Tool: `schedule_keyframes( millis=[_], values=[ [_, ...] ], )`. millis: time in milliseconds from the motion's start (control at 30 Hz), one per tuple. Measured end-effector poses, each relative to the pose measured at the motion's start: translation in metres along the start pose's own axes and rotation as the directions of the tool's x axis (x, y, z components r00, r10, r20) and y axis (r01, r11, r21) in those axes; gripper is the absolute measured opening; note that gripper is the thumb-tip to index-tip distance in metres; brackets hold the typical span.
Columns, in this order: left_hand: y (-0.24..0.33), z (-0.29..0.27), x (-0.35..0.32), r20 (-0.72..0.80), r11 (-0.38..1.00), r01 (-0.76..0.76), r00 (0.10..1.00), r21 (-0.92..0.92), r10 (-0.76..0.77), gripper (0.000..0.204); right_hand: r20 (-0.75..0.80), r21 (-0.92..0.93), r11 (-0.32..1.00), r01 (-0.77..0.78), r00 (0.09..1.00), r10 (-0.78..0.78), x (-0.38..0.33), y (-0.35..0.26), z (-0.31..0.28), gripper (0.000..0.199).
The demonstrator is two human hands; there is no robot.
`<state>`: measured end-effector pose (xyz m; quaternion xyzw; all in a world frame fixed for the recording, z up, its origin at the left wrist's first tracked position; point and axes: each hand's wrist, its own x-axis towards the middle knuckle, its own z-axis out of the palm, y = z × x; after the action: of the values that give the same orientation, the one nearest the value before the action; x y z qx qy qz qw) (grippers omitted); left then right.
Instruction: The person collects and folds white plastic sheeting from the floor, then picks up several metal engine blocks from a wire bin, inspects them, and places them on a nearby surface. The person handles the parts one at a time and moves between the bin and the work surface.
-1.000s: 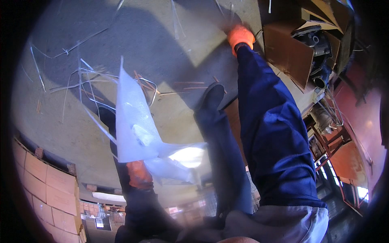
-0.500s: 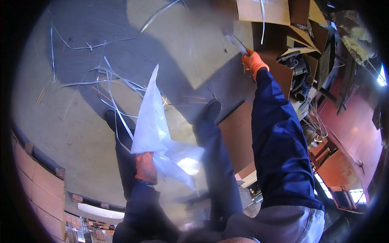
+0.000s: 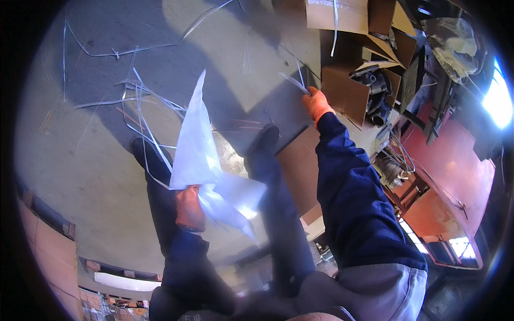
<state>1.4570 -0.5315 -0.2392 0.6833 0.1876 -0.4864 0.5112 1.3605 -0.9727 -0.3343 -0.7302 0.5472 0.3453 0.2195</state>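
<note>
Lowered from the boxes, right hand [image 3: 317,105] pinches a plastic strap [image 3: 293,81]; left hand [image 3: 188,207] clutches a clear bag [image 3: 195,144].

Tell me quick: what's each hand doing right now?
Left hand: closed on a clear plastic bag.
Right hand: closed on thin pale strapping strips, arm stretched out towards the cardboard boxes.

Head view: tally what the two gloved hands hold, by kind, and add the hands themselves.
Orange-gloved hands: 2 (left hand, right hand)
Clear plastic bag, in the left hand: 1
Thin pale straps, at the right hand: about 2; the exact number is hard to tell
Total: about 5
</note>
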Motion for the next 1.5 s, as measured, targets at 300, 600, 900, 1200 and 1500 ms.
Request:
schedule_keyframes(
  millis=[300,600,900,1200,1500],
  values=[
    [-0.008,-0.014,0.001,0.047,0.991,-0.010,0.999,-0.136,0.017,0.024,0.037,0.135,0.975,-0.177,0.984,0.174,-0.116,-0.010,0.003,0.042],
    [0.000,-0.010,0.006,0.014,0.901,0.121,0.992,-0.417,-0.127,0.033,-0.335,-0.243,0.893,-0.379,0.897,0.289,-0.114,0.080,-0.071,0.043],
    [-0.001,-0.005,-0.003,0.043,0.848,0.152,0.988,-0.508,-0.151,0.038,-0.146,-0.587,0.657,-0.473,0.860,0.489,-0.131,0.102,-0.043,0.045],
    [-0.012,0.001,0.000,0.087,0.801,0.181,0.983,-0.571,-0.160,0.040,-0.081,-0.674,0.736,0.066,0.983,-0.163,-0.120,0.051,-0.062,0.026],
    [-0.016,-0.005,-0.001,0.091,0.985,-0.141,0.987,0.100,0.132,0.033,-0.075,0.574,0.770,0.279,0.954,-0.290,0.027,-0.028,-0.024,0.030]
  ],
)
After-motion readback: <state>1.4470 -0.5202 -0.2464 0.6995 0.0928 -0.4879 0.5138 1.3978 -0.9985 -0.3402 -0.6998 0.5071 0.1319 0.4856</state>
